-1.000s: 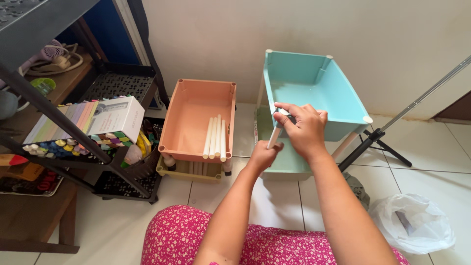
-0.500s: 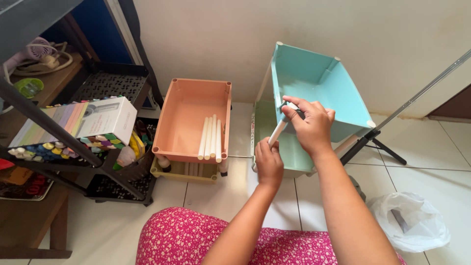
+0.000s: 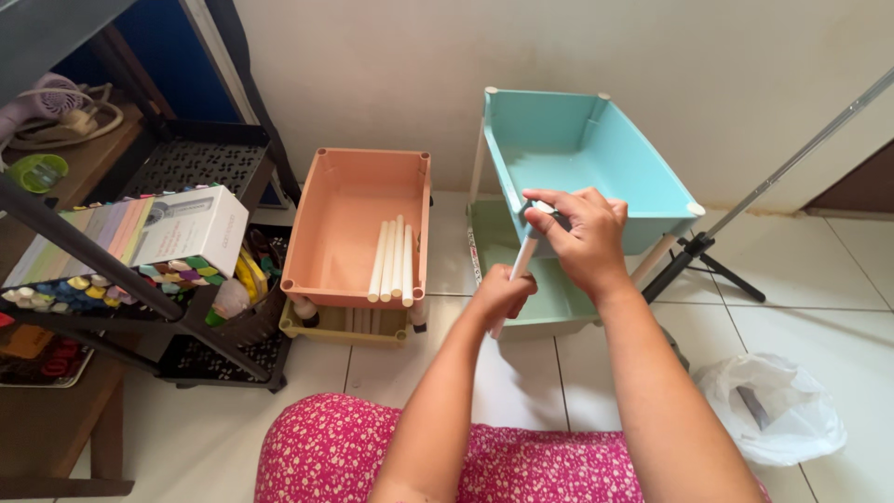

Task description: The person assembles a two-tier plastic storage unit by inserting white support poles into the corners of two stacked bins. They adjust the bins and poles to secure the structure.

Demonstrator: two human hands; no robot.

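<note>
My left hand (image 3: 504, 293) is closed around the lower end of a cream plastic rod (image 3: 520, 261). My right hand (image 3: 575, 235) pinches the rod's top, where a small grey cap sits, right at the near corner of the tilted teal tray (image 3: 643, 186). The teal tray rests on rods above a pale green tray (image 3: 484, 233) on the floor. To the left, an orange tray (image 3: 340, 233) holds several loose cream rods (image 3: 391, 261) and stands on a yellow tray (image 3: 326, 328).
A dark metal rack (image 3: 121, 270) at the left carries a white box, coloured pens and cables. A tripod leg and pole (image 3: 717, 256) stand at the right. A white plastic bag (image 3: 773, 410) lies on the tiled floor. My pink floral lap fills the bottom.
The teal tray has tipped back toward level and shifted left. Both hands stayed on the rod, with my left hand sliding a little lower and left.
</note>
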